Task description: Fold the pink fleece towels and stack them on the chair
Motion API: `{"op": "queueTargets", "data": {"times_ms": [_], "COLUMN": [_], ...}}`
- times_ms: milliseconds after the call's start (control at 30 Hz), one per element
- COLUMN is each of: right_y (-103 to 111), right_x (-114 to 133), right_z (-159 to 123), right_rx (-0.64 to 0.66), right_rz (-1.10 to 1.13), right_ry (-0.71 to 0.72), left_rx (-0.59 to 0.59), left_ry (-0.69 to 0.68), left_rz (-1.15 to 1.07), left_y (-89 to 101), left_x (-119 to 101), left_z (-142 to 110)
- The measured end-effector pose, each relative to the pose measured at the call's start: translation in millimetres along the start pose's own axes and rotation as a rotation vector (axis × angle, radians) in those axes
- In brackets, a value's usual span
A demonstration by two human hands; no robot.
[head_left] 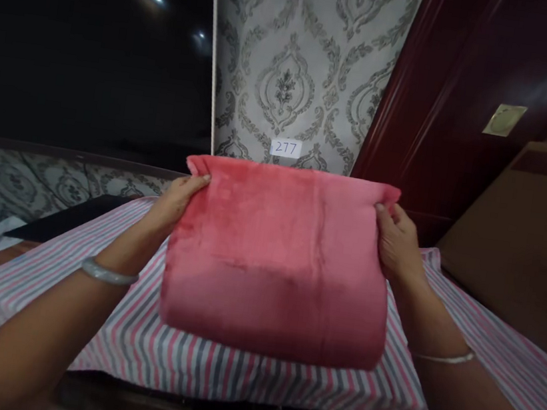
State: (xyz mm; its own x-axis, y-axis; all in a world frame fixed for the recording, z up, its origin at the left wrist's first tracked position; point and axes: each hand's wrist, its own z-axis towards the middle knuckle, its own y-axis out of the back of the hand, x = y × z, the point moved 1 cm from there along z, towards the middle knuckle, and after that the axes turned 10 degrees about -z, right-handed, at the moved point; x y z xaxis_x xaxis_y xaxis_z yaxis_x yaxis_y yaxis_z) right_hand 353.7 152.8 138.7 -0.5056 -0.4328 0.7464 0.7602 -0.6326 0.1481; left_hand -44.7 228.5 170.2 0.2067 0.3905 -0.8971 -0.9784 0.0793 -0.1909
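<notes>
A plush coral-pink cloth [273, 245], which looks like a folded towel or blanket, hangs between my two hands. Its top edge is lifted, and its lower part curves over near the front of the table. My left hand [182, 196] pinches the upper left corner, thumb on the near face and fingers behind, out of sight. At the upper right corner, my right hand [397, 238] grips in the same way, with its thumb in front. The cloth has creases running down its right part and across its middle.
Beneath lies a table covered with a striped cloth [134, 348] in pink, grey and white. A large cardboard box [525, 245] stands on the right. Behind are a patterned wall [293, 53] with a "277" label [286, 147], a dark screen [86, 52] and a dark red panel [452, 74].
</notes>
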Motion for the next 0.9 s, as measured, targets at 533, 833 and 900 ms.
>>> {"op": "queueTargets", "data": {"times_ms": [533,833,900], "right_y": [-108,-144,-141], "right_x": [-99,-109,-121], "right_z": [-19,-62,-73], "right_rx": [0.344,0.605,0.628], "right_rz": [-0.551,-1.103,-1.106], "right_ry": [-0.233,-0.034,-0.045], "left_rx": [0.206,0.362,0.376], "left_ry": [0.183,0.148,0.176], "left_rz": [0.937,1.391,1.386], "left_y": [-35.8,-58.5,-50.6], "left_x": [140,198,206], "left_z": [45,11,7]}}
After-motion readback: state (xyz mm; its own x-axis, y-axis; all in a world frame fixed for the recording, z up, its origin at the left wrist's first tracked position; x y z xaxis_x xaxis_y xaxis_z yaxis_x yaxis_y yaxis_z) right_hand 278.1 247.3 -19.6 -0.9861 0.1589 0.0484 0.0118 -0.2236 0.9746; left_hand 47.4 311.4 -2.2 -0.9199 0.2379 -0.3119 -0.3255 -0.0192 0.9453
